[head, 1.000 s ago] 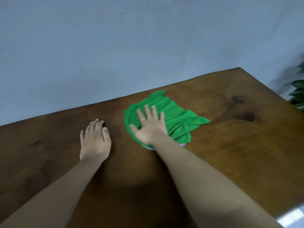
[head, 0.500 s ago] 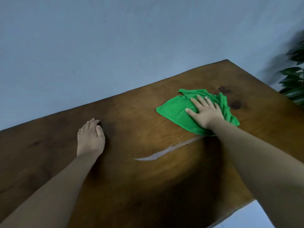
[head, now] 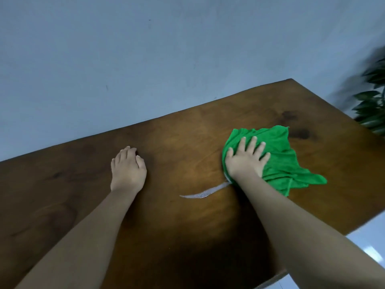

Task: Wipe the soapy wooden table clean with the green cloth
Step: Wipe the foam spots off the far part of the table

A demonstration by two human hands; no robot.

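Observation:
The crumpled green cloth (head: 280,159) lies on the right part of the dark wooden table (head: 187,236). My right hand (head: 246,160) presses flat on the cloth's left half, fingers spread. A thin white streak of soap foam (head: 205,191) curves on the wood from under that hand toward the left. My left hand (head: 128,170) rests palm down on the bare wood left of centre, fingers together, holding nothing.
A pale blue wall (head: 145,59) runs right behind the table's far edge. A leafy green plant (head: 373,105) stands past the table's right corner. White floor (head: 370,236) shows beyond the near right edge. Dark knots (head: 300,133) mark the wood near the cloth.
My right hand swept the cloth from the table's middle to the right, leaving a foam streak, and has now pulled back slightly toward me. The left hand stayed put.

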